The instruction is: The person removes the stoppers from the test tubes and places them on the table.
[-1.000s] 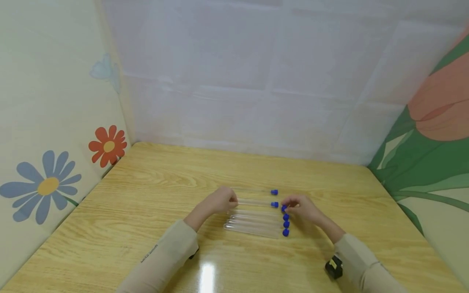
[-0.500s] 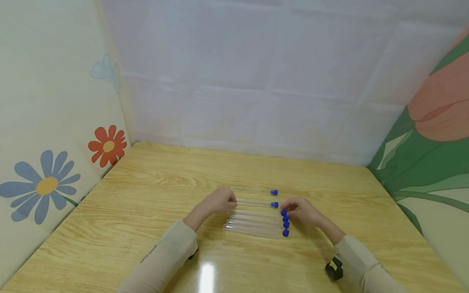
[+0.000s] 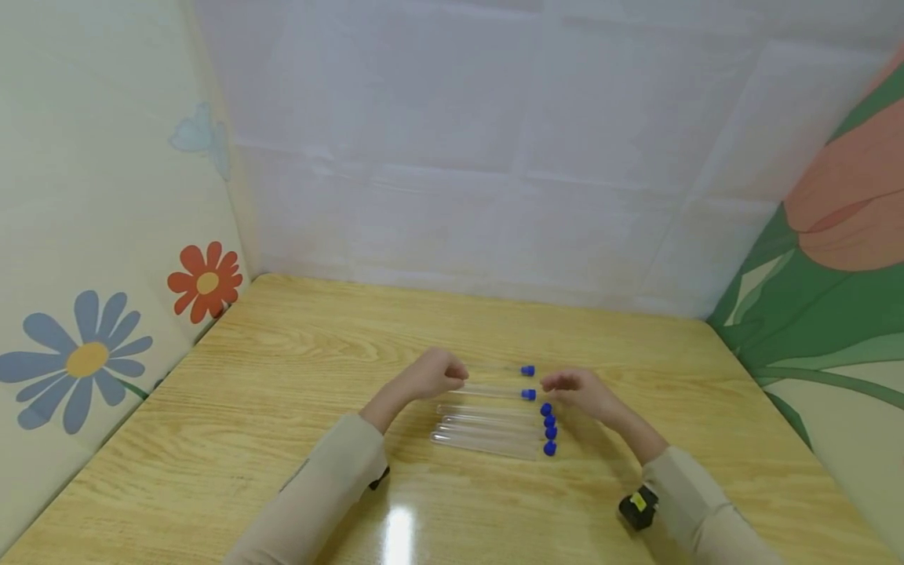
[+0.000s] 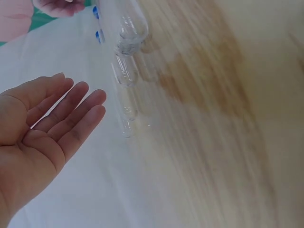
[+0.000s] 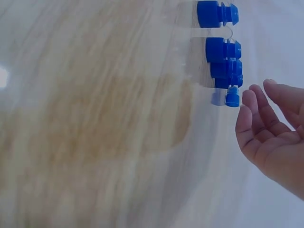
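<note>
Test tubes (image 3: pixel 483 448): lay beside blue caps (image 3: pixel 550 448), near left hand (image 3: pixel 428 373) and right hand (image 3: pixel 585 395), fingers relaxed, holding nothing; likely called for light pinching and straight alignment.

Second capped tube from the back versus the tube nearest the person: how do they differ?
The second capped tube has a blue cap in its end; the nearest tube has none, just a loose cap beyond its end. The left hand is close to the second capped tube; the nearest tube is farther from that hand. Both are clear and lie on the table.
</note>
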`<state>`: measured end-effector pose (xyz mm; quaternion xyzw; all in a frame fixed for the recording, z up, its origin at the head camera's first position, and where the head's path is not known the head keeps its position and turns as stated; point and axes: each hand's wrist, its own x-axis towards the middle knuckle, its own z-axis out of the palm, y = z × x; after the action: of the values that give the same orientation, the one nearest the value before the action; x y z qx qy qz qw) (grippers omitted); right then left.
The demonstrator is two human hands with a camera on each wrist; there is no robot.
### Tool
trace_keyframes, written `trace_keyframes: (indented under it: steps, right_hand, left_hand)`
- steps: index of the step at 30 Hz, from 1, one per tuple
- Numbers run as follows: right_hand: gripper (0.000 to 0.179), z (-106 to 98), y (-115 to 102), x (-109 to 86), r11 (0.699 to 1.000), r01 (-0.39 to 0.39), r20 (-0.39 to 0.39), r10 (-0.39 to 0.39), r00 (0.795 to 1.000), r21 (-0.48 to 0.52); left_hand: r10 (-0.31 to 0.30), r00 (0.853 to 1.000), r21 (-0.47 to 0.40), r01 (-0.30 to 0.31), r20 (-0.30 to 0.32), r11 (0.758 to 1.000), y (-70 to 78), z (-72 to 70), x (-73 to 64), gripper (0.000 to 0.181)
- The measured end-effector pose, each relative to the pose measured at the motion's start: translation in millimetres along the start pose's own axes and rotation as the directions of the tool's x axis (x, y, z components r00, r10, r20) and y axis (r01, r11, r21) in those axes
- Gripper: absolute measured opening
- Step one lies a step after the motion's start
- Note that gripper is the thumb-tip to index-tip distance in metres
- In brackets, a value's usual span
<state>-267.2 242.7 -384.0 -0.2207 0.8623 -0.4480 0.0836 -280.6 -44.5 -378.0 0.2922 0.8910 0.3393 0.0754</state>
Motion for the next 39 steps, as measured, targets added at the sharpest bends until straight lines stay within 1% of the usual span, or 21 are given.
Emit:
trace_keyframes:
  steps: [5,9,13,16,22,26,30,32,35,39]
  right_hand:
    - [0.025,1.6,0.2,1.7,0.997,-0.053,-0.010,0.054,0.998,0.051]
    - [0.026,2.9,3.7,2.5,0.992,-0.088,-0.011,0.090,0.996,0.087]
    - [0.026,4.1,5.5,2.1,0.993,-0.075,-0.009,0.077,0.997,0.090]
    - [0.026,4.8,7.2,1.8,0.995,-0.051,-0.003,0.052,0.999,0.086]
    - [0.026,4.1,10.1,1.0,0.994,-0.055,0.012,0.055,0.998,0.095]
    - [0.027,3.4,11.0,1.0,0.994,-0.056,0.024,0.054,0.998,0.098]
    - [0.027,4.0,11.5,1.3,0.992,-0.063,0.029,0.060,0.998,0.107]
    - [0.026,4.3,11.8,1.5,0.992,-0.068,0.027,0.065,0.997,0.108]
    - [0.027,4.4,12.0,1.3,0.991,-0.078,0.029,0.075,0.997,0.107]
    - [0.027,4.7,11.7,0.9,0.988,-0.107,0.029,0.104,0.994,0.111]
  left_hand:
    - [-0.006,1.000,0.010,0.006,0.007,1.000,0.1,1.5,4.7,0.017]
    - [0.010,1.000,0.028,-0.010,0.015,1.000,-2.3,4.0,8.2,0.016]
    - [0.019,1.000,0.073,-0.021,0.024,0.997,-4.3,6.8,11.5,0.016]
    - [0.032,0.999,0.115,-0.035,0.032,0.993,-4.9,8.3,13.5,0.016]
    - [0.048,0.997,0.163,-0.057,0.061,0.985,-6.6,11.2,15.9,0.018]
    - [0.084,0.995,0.193,-0.094,0.062,0.977,-8.8,13.1,16.8,0.021]
    - [0.132,0.989,0.235,-0.144,0.065,0.961,-10.4,14.7,17.3,0.022]
    - [0.140,0.988,0.253,-0.153,0.068,0.955,-10.9,15.2,17.3,0.023]
    - [0.131,0.989,0.254,-0.144,0.066,0.956,-11.6,16.3,17.7,0.024]
    - [0.122,0.990,0.246,-0.136,0.069,0.960,-12.4,17.5,19.1,0.020]
